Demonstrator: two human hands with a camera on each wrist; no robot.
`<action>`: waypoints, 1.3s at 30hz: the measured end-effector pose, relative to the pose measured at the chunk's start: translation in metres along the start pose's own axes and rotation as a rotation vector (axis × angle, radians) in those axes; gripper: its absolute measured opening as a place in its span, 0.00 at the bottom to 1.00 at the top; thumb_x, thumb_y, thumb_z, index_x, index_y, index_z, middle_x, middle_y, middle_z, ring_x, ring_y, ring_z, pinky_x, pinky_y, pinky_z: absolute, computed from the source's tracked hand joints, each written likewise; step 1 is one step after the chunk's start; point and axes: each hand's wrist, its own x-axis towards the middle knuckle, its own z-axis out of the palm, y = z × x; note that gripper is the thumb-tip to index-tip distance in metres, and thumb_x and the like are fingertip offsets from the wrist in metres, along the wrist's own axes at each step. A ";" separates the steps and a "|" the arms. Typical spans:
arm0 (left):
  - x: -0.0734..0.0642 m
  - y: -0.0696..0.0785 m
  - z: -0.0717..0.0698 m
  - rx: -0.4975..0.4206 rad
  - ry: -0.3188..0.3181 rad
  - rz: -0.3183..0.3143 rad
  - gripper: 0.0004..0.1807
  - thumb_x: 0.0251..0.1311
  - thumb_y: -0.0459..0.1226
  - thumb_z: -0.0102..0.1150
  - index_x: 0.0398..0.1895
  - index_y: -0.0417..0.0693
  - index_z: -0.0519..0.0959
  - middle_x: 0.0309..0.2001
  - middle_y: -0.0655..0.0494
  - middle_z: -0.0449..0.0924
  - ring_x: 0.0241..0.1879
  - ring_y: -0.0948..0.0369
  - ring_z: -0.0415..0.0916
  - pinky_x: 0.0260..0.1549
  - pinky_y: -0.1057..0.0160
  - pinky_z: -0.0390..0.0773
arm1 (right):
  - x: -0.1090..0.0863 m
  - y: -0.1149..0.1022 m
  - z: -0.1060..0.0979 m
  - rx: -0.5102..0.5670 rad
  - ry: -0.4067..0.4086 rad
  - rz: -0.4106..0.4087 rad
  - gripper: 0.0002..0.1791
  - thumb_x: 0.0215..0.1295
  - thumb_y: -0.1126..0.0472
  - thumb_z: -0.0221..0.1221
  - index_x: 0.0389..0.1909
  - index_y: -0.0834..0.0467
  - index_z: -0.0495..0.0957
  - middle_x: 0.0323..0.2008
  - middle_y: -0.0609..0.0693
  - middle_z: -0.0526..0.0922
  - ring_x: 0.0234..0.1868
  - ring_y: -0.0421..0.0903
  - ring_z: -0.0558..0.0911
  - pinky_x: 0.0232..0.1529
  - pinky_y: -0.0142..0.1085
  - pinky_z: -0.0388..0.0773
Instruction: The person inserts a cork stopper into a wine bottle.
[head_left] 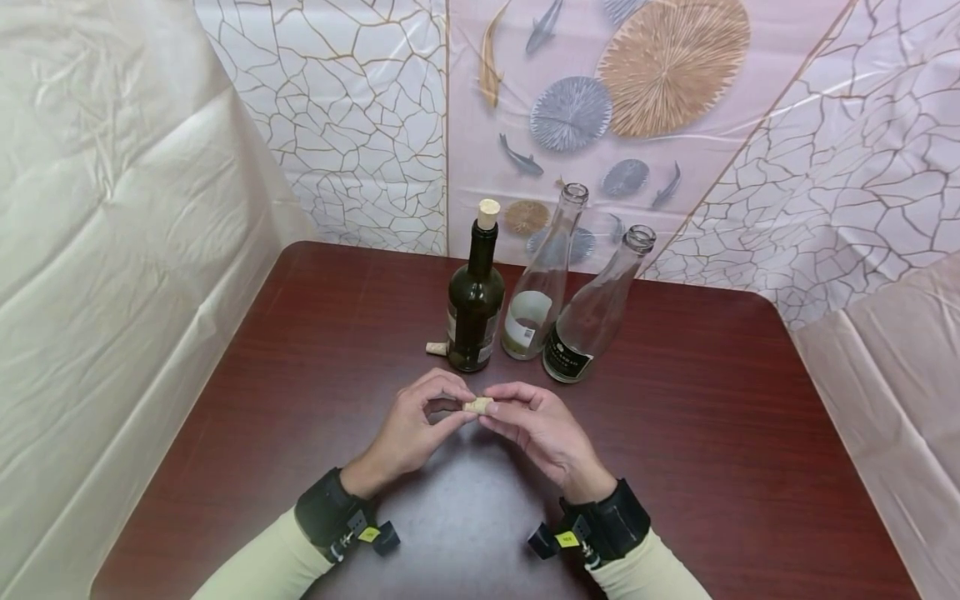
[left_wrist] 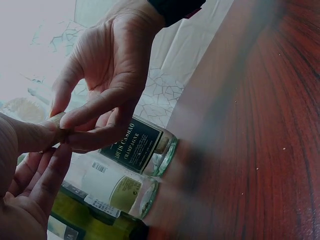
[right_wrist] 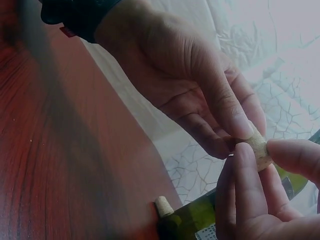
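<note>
Between both hands, above the table in front of the bottles, is a cork point(head_left: 478, 406). My left hand point(head_left: 411, 427) pinches one end of it between thumb and fingers. The other end is pinched by my right hand point(head_left: 546, 427). In the right wrist view the cork point(right_wrist: 258, 149) lies partly hidden behind fingertips. Just beyond the hands stands a dark green bottle point(head_left: 476, 300) with a pale cork point(head_left: 489, 214) in its mouth. Beside it are two clear bottles, one with a white label point(head_left: 528, 319), one with a black label point(head_left: 566, 356); their mouths are uncorked.
Another cork point(head_left: 436, 348) lies on the table by the left side of the green bottle's base. The dark red wooden table point(head_left: 720, 467) reaches back to a patterned curtain point(head_left: 360, 125). Pale cloth point(head_left: 112, 250) hangs along the left side.
</note>
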 end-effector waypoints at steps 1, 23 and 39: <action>0.000 0.000 0.000 0.000 -0.003 0.000 0.12 0.48 0.19 0.67 0.38 0.31 0.79 0.41 0.38 0.78 0.42 0.51 0.80 0.41 0.53 0.85 | -0.001 0.000 0.000 -0.009 0.006 -0.002 0.17 0.57 0.70 0.66 0.47 0.68 0.78 0.40 0.53 0.86 0.43 0.46 0.85 0.49 0.35 0.83; 0.013 0.003 0.015 0.004 -0.070 -0.060 0.10 0.52 0.24 0.67 0.38 0.34 0.79 0.40 0.42 0.79 0.38 0.51 0.82 0.39 0.53 0.86 | -0.023 -0.006 -0.022 -0.012 0.139 -0.025 0.15 0.57 0.69 0.66 0.46 0.67 0.81 0.41 0.54 0.85 0.44 0.47 0.85 0.50 0.38 0.82; 0.078 0.039 0.045 -0.012 0.016 -0.110 0.10 0.59 0.27 0.62 0.44 0.32 0.78 0.44 0.40 0.80 0.44 0.50 0.80 0.46 0.57 0.83 | -0.048 0.004 -0.054 0.044 0.229 -0.035 0.10 0.59 0.71 0.64 0.42 0.62 0.84 0.42 0.54 0.85 0.47 0.48 0.84 0.55 0.40 0.80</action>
